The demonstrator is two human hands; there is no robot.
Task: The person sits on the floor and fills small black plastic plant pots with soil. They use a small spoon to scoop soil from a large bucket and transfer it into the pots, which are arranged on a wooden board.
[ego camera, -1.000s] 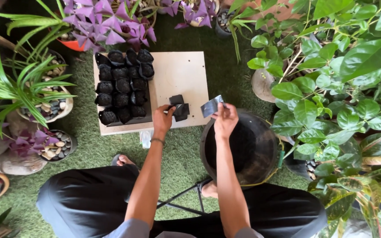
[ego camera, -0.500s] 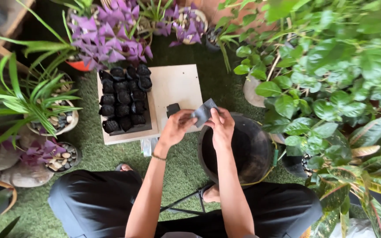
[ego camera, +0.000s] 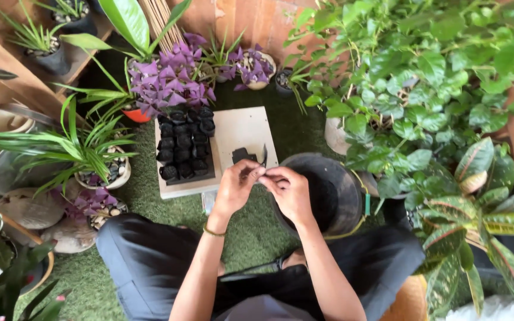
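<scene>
My left hand and my right hand meet fingertip to fingertip above the near edge of a pale square board. Both pinch a small thin black bag, whose dark edge sticks up above my fingers. A second small black bag lies on the board just beyond my left hand. A block of several filled black nursery bags stands on the left half of the board. A large black pot holding dark soil sits under and right of my right hand.
Potted plants ring the spot: purple-leaved plants at the back, spider plants on the left, broad green foliage on the right. Green artificial turf covers the ground. My legs in black trousers fill the foreground.
Both hands have come closer together and nearer to me, from over the board to its front edge. The bag that was in the right hand is now pinched by both hands. The camera view has shifted.
</scene>
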